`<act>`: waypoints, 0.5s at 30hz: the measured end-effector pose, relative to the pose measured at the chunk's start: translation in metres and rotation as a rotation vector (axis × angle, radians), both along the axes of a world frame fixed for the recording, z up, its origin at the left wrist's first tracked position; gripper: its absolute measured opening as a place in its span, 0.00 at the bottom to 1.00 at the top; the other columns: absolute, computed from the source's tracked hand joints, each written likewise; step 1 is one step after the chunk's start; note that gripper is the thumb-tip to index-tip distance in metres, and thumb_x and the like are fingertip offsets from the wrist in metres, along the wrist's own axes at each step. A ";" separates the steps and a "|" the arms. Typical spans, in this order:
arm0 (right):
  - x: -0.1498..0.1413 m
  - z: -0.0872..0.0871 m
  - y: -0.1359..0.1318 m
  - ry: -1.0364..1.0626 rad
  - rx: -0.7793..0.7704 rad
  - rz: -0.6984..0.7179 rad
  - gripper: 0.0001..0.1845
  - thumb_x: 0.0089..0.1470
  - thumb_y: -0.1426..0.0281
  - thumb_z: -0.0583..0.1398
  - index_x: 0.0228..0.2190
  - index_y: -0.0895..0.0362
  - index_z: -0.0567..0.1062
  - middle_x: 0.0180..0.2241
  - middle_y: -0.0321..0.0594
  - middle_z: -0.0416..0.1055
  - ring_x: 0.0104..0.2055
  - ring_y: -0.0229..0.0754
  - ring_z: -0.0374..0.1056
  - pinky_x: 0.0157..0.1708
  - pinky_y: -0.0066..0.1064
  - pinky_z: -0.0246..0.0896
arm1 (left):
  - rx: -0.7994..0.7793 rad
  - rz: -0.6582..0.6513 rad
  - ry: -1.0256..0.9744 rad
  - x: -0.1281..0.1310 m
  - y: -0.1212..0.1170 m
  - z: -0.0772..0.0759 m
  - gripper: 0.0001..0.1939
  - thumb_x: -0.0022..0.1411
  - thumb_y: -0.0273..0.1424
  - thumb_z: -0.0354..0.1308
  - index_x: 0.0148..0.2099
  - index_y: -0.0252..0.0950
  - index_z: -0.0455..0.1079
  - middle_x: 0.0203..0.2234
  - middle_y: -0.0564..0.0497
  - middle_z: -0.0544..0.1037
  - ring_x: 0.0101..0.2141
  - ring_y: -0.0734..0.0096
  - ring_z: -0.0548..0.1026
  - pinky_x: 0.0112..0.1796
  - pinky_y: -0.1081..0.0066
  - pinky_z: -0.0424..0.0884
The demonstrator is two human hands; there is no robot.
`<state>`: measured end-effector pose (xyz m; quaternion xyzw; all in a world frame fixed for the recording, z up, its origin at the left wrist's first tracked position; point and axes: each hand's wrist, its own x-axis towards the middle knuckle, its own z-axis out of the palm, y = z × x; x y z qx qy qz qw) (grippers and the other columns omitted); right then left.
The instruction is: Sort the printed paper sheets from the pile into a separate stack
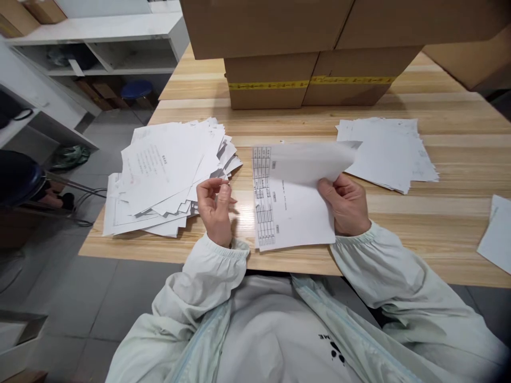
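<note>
My right hand (349,206) pinches the right edge of a printed sheet of paper (301,205) between thumb and fingers. A table of small print runs down the sheet's left side, and its upper right part is lifted and bent. My left hand (217,210) is off the sheet, to its left, with fingers loosely curled, a little apart, and nothing seen in them. Just beyond the left hand lies a messy, thick pile of printed papers (167,165). A lower stack of papers (385,151) rests behind my right hand, partly covered by the lifted sheet.
Cardboard boxes (267,69) with yellow tape are stacked at the back of the wooden table (399,218). Another paper (497,234) lies at the far right edge. White shelves (104,29) and a blue stool (138,89) stand off to the left.
</note>
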<state>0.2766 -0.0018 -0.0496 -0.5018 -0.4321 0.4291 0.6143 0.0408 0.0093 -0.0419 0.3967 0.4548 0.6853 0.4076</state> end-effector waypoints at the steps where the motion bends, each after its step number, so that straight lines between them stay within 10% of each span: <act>1: 0.002 0.002 0.001 0.017 0.004 0.003 0.17 0.49 0.56 0.70 0.38 0.52 0.81 0.31 0.35 0.79 0.30 0.41 0.73 0.29 0.31 0.69 | -0.049 -0.096 -0.104 -0.001 0.001 0.001 0.21 0.56 0.45 0.68 0.46 0.39 0.71 0.41 0.49 0.77 0.39 0.70 0.76 0.33 0.74 0.75; 6: 0.003 0.004 -0.005 0.008 -0.087 0.213 0.14 0.47 0.56 0.71 0.32 0.52 0.81 0.28 0.35 0.79 0.26 0.40 0.72 0.25 0.31 0.67 | -0.485 -0.734 -0.505 0.002 0.000 0.004 0.21 0.56 0.41 0.68 0.48 0.34 0.74 0.44 0.42 0.82 0.52 0.52 0.78 0.52 0.56 0.75; 10: 0.004 0.007 -0.007 -0.037 -0.204 0.418 0.15 0.49 0.56 0.70 0.33 0.54 0.81 0.29 0.36 0.79 0.26 0.40 0.72 0.24 0.30 0.66 | -0.573 -0.683 -0.596 0.004 -0.001 0.004 0.15 0.63 0.31 0.62 0.51 0.31 0.74 0.46 0.42 0.83 0.57 0.53 0.75 0.62 0.55 0.67; 15: 0.040 0.013 0.010 -0.069 0.080 -0.044 0.15 0.56 0.52 0.64 0.33 0.50 0.75 0.27 0.32 0.75 0.22 0.34 0.64 0.25 0.29 0.60 | -0.636 -0.635 -0.685 -0.001 0.000 0.016 0.20 0.73 0.30 0.47 0.60 0.27 0.69 0.49 0.40 0.82 0.59 0.58 0.73 0.66 0.57 0.61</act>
